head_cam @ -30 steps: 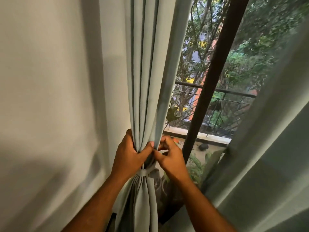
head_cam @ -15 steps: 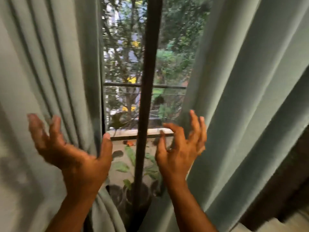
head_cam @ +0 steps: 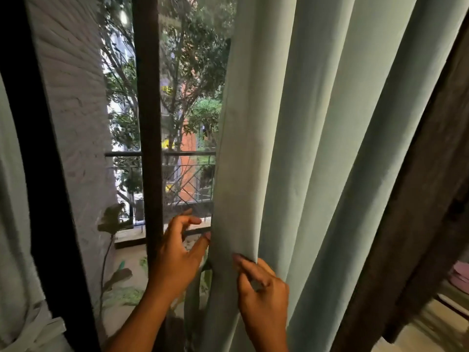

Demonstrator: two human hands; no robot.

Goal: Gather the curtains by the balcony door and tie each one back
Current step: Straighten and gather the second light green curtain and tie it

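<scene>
Right curtain (head_cam: 317,148) fills frame right; door bar (head_cam: 148,123) centre-left; tied curtain (head_cam: 15,224) far left; railing (head_cam: 182,158) behind the bar.

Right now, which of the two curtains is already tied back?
The left curtain at the frame's left edge: a fabric tie cinches it low down. The right curtain hangs loose, with the left hand and right hand at its edge.

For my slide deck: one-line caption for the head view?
Both hands gather the right-hand curtain beside the balcony door.
</scene>
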